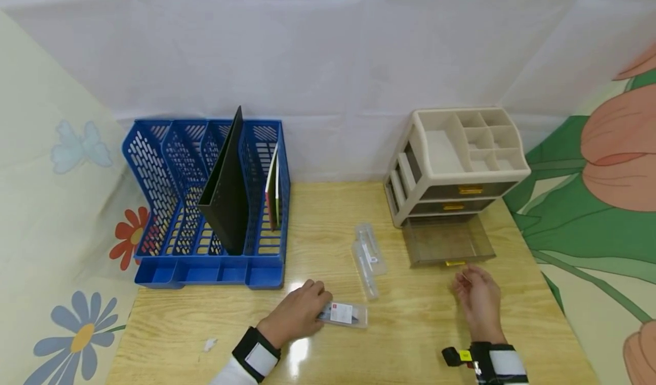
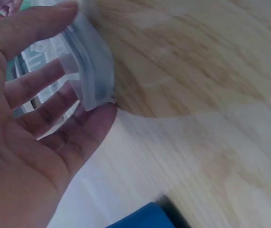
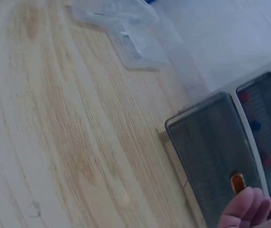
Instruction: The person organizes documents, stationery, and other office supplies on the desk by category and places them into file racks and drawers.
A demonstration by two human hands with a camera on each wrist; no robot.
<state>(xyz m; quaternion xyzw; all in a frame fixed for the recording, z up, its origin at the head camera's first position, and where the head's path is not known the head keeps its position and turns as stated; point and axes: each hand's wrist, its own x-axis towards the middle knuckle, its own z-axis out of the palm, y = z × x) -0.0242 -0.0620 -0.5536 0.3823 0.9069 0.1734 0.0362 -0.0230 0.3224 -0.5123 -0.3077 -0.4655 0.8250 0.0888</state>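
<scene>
My left hand [image 1: 299, 311] grips one end of a flat clear plastic case [image 1: 342, 313] with a white label and dark contents, low over the front of the table. In the left wrist view, thumb and fingers lie on either side of this case [image 2: 96, 71]. My right hand [image 1: 479, 302] is at the front of the pulled-out bottom drawer [image 1: 446, 242] of a beige organizer [image 1: 435, 174]. Its loosely curled fingertips are right at the golden drawer handle [image 3: 238, 182], with the thumb apart from them.
Two more clear cases [image 1: 365, 268] lie overlapping between the hands. At the left stands a blue file rack [image 1: 205, 271] holding a black folder [image 1: 228, 197] and thin booklets [image 1: 273, 194]. A white scrap [image 1: 209, 344] lies near the front edge. A white cloth hangs behind.
</scene>
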